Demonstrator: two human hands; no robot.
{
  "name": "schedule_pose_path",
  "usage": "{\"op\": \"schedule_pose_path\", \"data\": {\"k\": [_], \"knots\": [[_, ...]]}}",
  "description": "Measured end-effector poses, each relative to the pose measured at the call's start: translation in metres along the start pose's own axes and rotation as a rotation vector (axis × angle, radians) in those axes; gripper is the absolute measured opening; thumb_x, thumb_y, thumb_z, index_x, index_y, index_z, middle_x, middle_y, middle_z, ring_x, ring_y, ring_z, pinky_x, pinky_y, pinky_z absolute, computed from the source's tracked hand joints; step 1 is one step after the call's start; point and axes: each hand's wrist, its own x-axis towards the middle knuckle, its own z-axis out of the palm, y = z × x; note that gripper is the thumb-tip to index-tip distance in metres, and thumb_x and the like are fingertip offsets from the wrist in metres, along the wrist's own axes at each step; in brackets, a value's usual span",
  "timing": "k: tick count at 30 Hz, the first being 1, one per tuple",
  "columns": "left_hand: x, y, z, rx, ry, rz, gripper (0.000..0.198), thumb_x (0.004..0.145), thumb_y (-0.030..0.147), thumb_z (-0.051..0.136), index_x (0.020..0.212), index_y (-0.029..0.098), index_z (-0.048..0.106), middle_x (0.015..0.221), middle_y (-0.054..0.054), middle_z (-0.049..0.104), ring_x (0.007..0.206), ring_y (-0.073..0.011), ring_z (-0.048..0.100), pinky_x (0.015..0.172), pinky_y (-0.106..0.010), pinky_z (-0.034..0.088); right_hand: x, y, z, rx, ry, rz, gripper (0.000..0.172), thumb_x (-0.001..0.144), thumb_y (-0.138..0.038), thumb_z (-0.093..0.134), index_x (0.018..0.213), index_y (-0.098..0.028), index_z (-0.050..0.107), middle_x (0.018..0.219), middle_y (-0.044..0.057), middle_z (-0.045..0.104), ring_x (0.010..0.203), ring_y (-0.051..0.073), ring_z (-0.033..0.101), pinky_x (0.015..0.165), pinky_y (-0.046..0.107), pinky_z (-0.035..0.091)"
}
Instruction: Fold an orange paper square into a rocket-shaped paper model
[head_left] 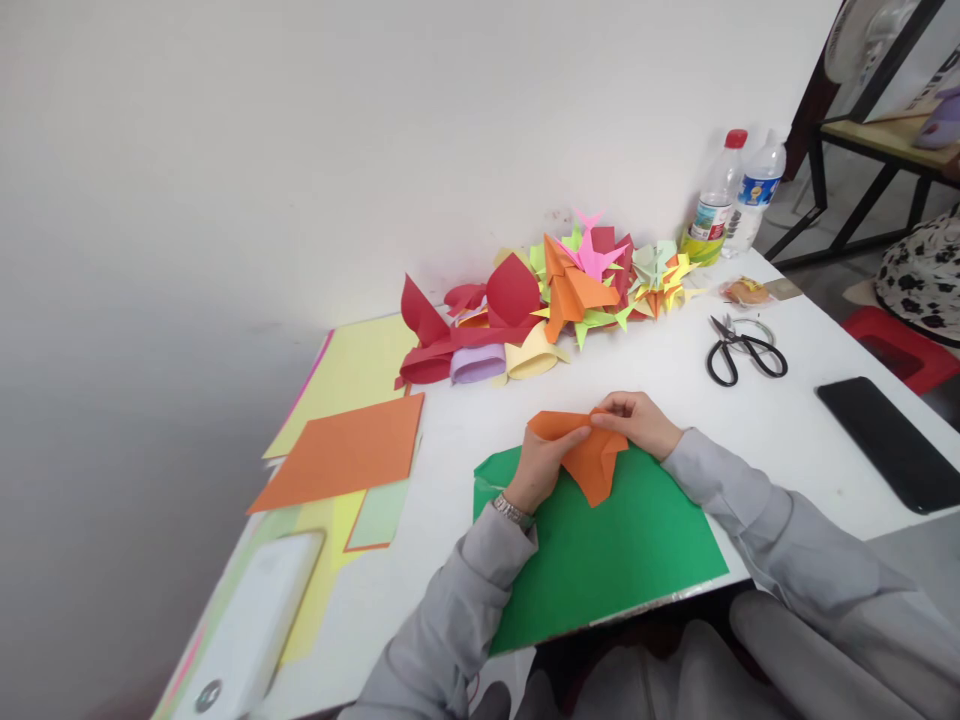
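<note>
A partly folded orange paper (592, 462) is held just above a green sheet (600, 545) that lies on the white table (675, 370). My left hand (544, 462) pinches the paper's left fold between thumb and fingers. My right hand (637, 420) pinches its upper right corner. Both wrists come from grey sleeves, and a metal watch band shows on the left wrist.
A pile of folded paper figures (555, 290) lies along the wall. Flat orange (345, 452) and yellow sheets sit at the left, a white device (251, 625) near the front left edge. Black scissors (742, 350), a dark phone (889, 440) and two bottles (739, 190) stand on the right.
</note>
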Motion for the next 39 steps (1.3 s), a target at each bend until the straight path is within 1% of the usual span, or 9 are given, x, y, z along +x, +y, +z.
{"op": "schedule_pose_path", "data": {"k": [4,6,11,17,21,26,30,35,39], "knots": [[-0.0017,-0.0002,0.0011,0.1,0.003,0.0,0.029,0.057,0.03,0.081,0.073,0.012,0.065,0.073,-0.003,0.069,0.067,-0.0161,0.061,0.064,-0.029,0.051,-0.0002,0.0016,-0.0004,-0.153,-0.038,-0.03,0.036,0.06,-0.049,0.075,0.064,-0.016,0.061,0.052,-0.005,0.051,0.051,0.009,0.041,0.049,0.024,0.033],[-0.0026,0.0003,0.0028,0.135,0.021,0.015,0.03,0.056,0.031,0.081,0.073,0.012,0.064,0.071,-0.003,0.068,0.065,-0.0155,0.06,0.063,-0.029,0.05,-0.0001,0.0026,-0.0003,-0.17,-0.027,-0.035,0.036,0.06,-0.05,0.074,0.061,-0.016,0.06,0.049,-0.006,0.047,0.049,0.008,0.036,0.048,0.024,0.029],[-0.0044,0.0037,0.0055,0.15,0.02,0.019,0.03,0.054,0.029,0.082,0.069,0.013,0.061,0.067,0.0,0.066,0.06,-0.013,0.057,0.059,-0.027,0.048,0.0005,0.0042,0.0012,-0.035,0.003,0.046,0.04,0.056,-0.052,0.075,0.055,-0.017,0.055,0.048,-0.006,0.043,0.048,0.009,0.036,0.049,0.024,0.028],[-0.007,0.0065,0.0065,0.127,-0.002,-0.01,0.027,0.055,0.026,0.081,0.068,0.013,0.061,0.065,0.001,0.065,0.06,-0.012,0.057,0.059,-0.026,0.048,-0.0004,0.0041,0.0023,0.015,0.004,0.06,0.048,0.063,-0.059,0.067,0.049,-0.017,0.048,0.046,-0.007,0.036,0.046,0.007,0.03,0.047,0.024,0.022],[-0.0068,0.0064,0.0068,0.097,-0.014,-0.028,0.027,0.054,0.024,0.082,0.066,0.013,0.06,0.064,0.002,0.064,0.059,-0.0114,0.056,0.058,-0.025,0.047,-0.0013,0.0043,0.0031,0.045,0.012,0.069,0.051,0.06,-0.062,0.068,0.049,-0.017,0.046,0.046,-0.007,0.035,0.046,0.007,0.029,0.046,0.023,0.022],[-0.0038,0.0054,0.0041,0.03,0.007,-0.056,0.03,0.052,0.022,0.083,0.068,0.014,0.059,0.065,0.002,0.065,0.06,-0.0127,0.059,0.06,-0.027,0.049,-0.0023,0.0017,0.0035,0.056,-0.012,0.099,0.053,0.066,-0.068,0.06,0.053,-0.017,0.05,0.049,-0.004,0.044,0.047,0.008,0.036,0.047,0.024,0.027],[-0.0023,0.0072,0.0019,-0.055,-0.013,-0.094,0.029,0.053,0.02,0.082,0.072,0.013,0.061,0.07,0.0,0.068,0.064,-0.0142,0.062,0.064,-0.028,0.051,-0.0022,0.0008,0.0028,-0.03,-0.034,0.052,0.052,0.069,-0.067,0.056,0.056,-0.017,0.052,0.054,-0.004,0.045,0.05,0.009,0.038,0.05,0.024,0.029],[-0.0015,0.0091,0.0014,-0.1,-0.013,-0.11,0.028,0.053,0.018,0.082,0.071,0.012,0.062,0.069,-0.001,0.069,0.064,-0.0148,0.063,0.062,-0.027,0.051,-0.0012,0.0027,0.0012,-0.273,0.025,-0.063,0.055,0.073,-0.065,0.051,0.047,-0.018,0.037,0.049,-0.006,0.029,0.049,0.008,0.027,0.047,0.024,0.02],[-0.0017,0.0092,0.0022,-0.109,-0.012,-0.108,0.027,0.054,0.017,0.082,0.07,0.012,0.062,0.068,-0.001,0.069,0.063,-0.015,0.063,0.061,-0.027,0.051,-0.0013,0.0025,0.0002,-0.296,0.027,-0.071,0.057,0.074,-0.064,0.051,0.045,-0.019,0.031,0.048,-0.006,0.022,0.047,0.007,0.022,0.045,0.025,0.016]]}}
